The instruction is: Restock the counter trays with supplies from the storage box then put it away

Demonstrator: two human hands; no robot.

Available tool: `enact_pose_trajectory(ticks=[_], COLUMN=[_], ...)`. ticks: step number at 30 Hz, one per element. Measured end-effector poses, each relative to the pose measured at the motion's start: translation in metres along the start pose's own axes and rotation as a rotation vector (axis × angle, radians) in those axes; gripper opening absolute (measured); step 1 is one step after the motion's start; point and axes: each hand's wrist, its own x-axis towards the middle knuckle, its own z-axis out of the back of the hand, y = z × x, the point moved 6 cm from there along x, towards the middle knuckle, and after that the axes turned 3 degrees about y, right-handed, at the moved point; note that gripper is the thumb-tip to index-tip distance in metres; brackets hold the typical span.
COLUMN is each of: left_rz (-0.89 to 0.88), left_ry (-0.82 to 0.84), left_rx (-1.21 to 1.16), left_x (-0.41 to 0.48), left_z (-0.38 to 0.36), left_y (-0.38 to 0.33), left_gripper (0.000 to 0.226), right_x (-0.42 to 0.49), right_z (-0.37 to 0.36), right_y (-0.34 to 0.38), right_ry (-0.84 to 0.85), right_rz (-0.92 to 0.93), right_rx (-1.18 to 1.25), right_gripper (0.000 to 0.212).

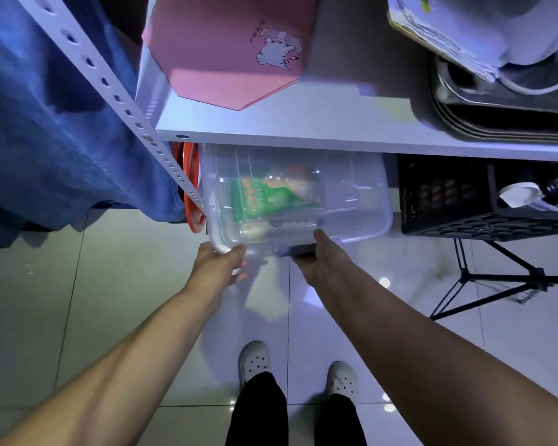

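Clear plastic storage box [295, 194] sits w/ its far half under the white shelf [303, 130], near edge sticking out toward the person, above the tiled floor [110, 268]. Green packets [264, 196] visible thru the lid, centre-left inside. Left hand [221, 263] clamps the box's near-left corner at approx 7 o'clock of the box, thumb on top of the rim, fingers [240, 278] curled under. Right hand [319, 255] grips the near edge at approx 5 o'clock; its fingers go beneath the box, out of sight, thumb lying on top. Black crate [448, 201] just beside the box at 3 o'clock, red-orange item [190, 188] at 9 o'clock against the rack upright [110, 85]. Pink box [232, 46] on the shelf above at 12 o'clock. Tripod [496, 278] stands on the floor at 4 o'clock.
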Motion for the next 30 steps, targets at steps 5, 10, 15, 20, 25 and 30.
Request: enact_pose_trajectory(ticks=[5,10,15,20,25,30], left_rz=[-0.101,-0.155,-0.080,0.006,0.022,-0.044], left_ry=[-0.087,-0.141,-0.151,-0.143,-0.146,-0.105], left_rx=[-0.189,-0.207,-0.165,-0.160,-0.160,-0.007], left_x=[0.030,0.055,0.078,0.092,0.087,0.066], left_z=[0.009,0.015,0.005,0.009,0.006,0.006], left_y=[-0.038,-0.068,-0.080,-0.083,-0.080,-0.078], left_gripper=[0.024,0.006,0.019,0.052,0.052,0.007], right_x=[0.009,0.010,0.011,0.013,0.003,-0.018], right_z=[-0.022,-0.028,-0.034,-0.014,0.015,0.046], right_y=[0.002,0.008,0.029,0.044,0.044,0.051], right_ry=[0.188,0.269,0.190,0.045,-0.004,-0.033], right_rz=[-0.039,0.035,0.134,0.181,0.197,0.253], right_rx=[-0.144,-0.265,-0.295,-0.339,-0.376,-0.480], right_gripper=[0.005,0.011,0.013,0.015,0.017,0.018])
